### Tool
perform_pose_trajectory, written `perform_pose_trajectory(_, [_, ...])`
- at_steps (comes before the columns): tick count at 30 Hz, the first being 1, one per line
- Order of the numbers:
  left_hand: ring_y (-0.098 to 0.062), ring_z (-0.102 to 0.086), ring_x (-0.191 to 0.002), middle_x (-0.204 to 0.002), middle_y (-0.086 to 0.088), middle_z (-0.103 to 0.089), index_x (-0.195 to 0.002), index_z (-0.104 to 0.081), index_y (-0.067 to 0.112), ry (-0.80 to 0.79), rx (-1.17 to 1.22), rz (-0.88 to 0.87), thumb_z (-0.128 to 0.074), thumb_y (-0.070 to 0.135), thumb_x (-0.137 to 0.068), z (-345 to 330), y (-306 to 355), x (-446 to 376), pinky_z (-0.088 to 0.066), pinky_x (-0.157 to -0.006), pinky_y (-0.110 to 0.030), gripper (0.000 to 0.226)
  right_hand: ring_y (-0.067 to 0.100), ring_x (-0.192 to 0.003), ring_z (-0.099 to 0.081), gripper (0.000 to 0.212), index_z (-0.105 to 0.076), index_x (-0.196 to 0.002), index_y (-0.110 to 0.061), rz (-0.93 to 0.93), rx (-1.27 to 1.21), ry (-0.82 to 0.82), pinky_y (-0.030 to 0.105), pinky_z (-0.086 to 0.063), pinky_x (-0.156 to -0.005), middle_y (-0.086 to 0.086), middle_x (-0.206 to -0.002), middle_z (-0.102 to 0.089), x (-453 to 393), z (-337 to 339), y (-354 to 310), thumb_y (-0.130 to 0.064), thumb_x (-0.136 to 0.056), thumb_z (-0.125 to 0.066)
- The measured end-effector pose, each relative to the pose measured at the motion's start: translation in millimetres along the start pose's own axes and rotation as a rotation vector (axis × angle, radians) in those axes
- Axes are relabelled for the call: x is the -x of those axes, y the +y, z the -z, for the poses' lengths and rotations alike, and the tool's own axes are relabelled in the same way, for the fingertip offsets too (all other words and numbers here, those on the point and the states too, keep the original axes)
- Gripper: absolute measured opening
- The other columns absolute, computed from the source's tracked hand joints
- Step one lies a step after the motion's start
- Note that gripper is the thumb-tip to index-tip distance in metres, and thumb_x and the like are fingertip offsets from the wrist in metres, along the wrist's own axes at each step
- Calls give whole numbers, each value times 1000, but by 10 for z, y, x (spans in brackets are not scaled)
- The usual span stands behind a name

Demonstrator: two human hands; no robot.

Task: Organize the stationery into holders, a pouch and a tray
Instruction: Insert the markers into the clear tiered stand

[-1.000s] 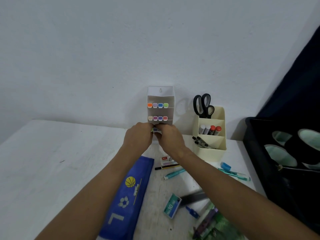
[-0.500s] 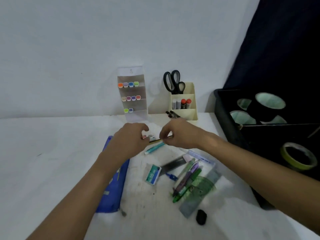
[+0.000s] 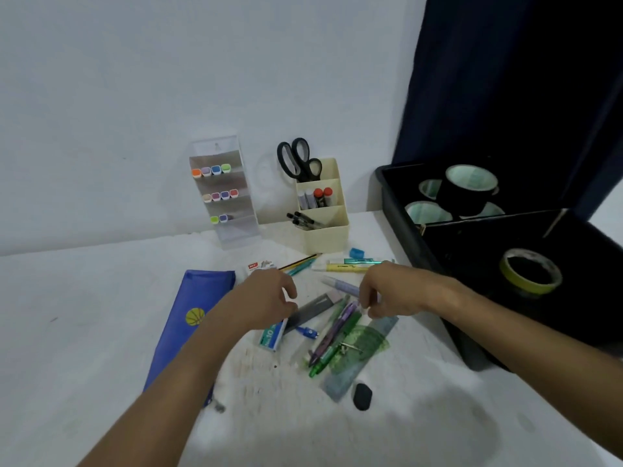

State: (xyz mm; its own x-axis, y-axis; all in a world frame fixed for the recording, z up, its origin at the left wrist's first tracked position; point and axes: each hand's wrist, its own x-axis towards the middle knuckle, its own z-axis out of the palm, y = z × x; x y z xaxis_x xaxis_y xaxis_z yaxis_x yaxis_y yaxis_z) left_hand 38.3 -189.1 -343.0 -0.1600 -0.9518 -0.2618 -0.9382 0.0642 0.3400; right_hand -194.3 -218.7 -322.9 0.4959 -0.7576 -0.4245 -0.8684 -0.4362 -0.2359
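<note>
Both hands hover over the loose pile mid-table, likely to pick the next piece. The left hand (image 3: pixel 266 299) curls above the staple box (image 3: pixel 271 335), holding nothing visible. The right hand (image 3: pixel 387 293) seems to pinch a pen (image 3: pixel 340 318); I cannot tell. The pouch (image 3: pixel 188 318) lies left, the holders (image 3: pixel 323 214) far.

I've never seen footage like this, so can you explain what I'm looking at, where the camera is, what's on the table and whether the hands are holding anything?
There is no machine here: a person tidies stationery, filmed by one camera worn on their head, looking down at their own arms. The left hand and right hand hover over a loose pile of pens on the white table. Whether either hand grips anything is too blurred to tell. A blue pouch lies to the left. Against the wall stand a clear marker holder and a cream holder with scissors. A black tray on the right holds tape rolls.
</note>
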Motion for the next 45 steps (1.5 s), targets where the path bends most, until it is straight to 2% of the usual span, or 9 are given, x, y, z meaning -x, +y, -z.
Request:
perform_pose_trajectory(7, [-20,-59,-99,-115,-6,-62,-109,-67,16,197,-28,114,-61,23,-88,61,-145,-245,-47,-82,-28,23,25,-94,-65,24,-66,-109,-11,-180,22,196,36,-56,-85,10,-113,-63,-364,121,133,-13,-85,-63])
perform_pose_trajectory(10, [-21,-60,-99,-112,-5,-65,-110,-68,18,185,-27,-4,-61,23,-88,-17,23,-326,-48,-85,-30,23,25,-89,-61,26,-60,-114,-8,-246,70,206,32,-54,-79,11,-115,-58,-445,110,153,-8,-88,-56])
perform_pose_trajectory(15, [-19,-56,-103,-115,-3,-60,-120,-64,21,97,-35,-281,-59,24,-91,-187,483,-544,-42,-86,-28,30,24,-79,-57,17,-61,-105,-10,-307,49,210,32,-52,-72,10,-104,-59,-463,57,329,-13,-90,-54])
perform_pose_trajectory(22, [-24,-52,-102,-110,-4,-59,-112,-67,29,59,-216,-394,-58,35,-89,-397,721,-639,-37,-79,-35,25,24,-84,-57,19,-57,-103,-11,-230,12,237,31,-48,-68,10,-103,-59,-549,17,295,-19,-86,-62])
perform_pose_trajectory(27, [-23,-55,-103,-108,-2,-63,-101,-65,22,85,-199,-344,-59,28,-90,-393,709,-655,-38,-87,-36,14,27,-96,-65,26,-69,-111,-12,-224,-44,261,37,-55,-87,12,-111,-65,-601,13,312,-19,-86,-62])
perform_pose_trajectory(32, [-26,-58,-102,-106,-6,-66,-107,-61,18,100,-234,-341,-54,22,-92,-343,622,-651,-37,-81,-34,17,28,-89,-65,20,-67,-102,-11,-192,-40,260,37,-56,-79,12,-105,-63,-568,-13,290,-14,-83,-63])
perform_pose_trajectory(37, [-29,-57,-97,-110,-11,-54,-115,-54,11,111,-347,-367,-56,13,-90,-261,512,-566,-37,-70,-32,26,20,-84,-64,15,-63,-89,-18,-157,-132,257,32,-56,-75,4,-96,-64,-523,-5,283,-17,-77,-72])
perform_pose_trajectory(42, [-27,-54,-93,-107,-7,-45,-116,-52,10,148,-110,-302,-52,-4,-85,-61,215,-450,-43,-74,-31,35,15,-71,-62,13,-74,-92,-19,-93,-355,266,33,-54,-67,4,-89,-70,-430,144,229,-20,-79,-73])
perform_pose_trajectory(45, [-23,-56,-89,-105,-2,-52,-110,-49,16,243,87,-160,-51,13,-95,239,30,-321,-43,-72,-30,15,15,-69,-64,16,-73,-98,-21,-5,-443,304,30,-57,-65,3,-91,-70,-380,289,58,-27,-84,-70])
